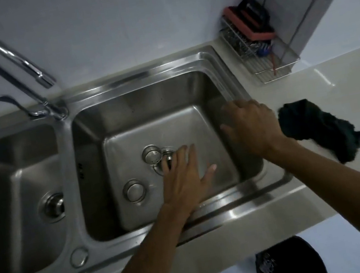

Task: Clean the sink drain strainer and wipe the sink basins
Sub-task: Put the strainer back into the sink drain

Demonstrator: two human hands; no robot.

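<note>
I see the strainer (152, 157) lying out of the drain in the right basin (195, 119); my left hand (184, 176) reaches it, fingers spread. My right hand (250, 125) is open and empty, cloth (315, 128) untouched: wiping is not started, I judge.

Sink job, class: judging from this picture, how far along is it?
Done: the strainer parts lie loose on the right basin floor. In hand: the left hand reaches to them, open; the right hand hovers empty. Left: wiping, since the dark cloth sits unused on the counter.
</note>
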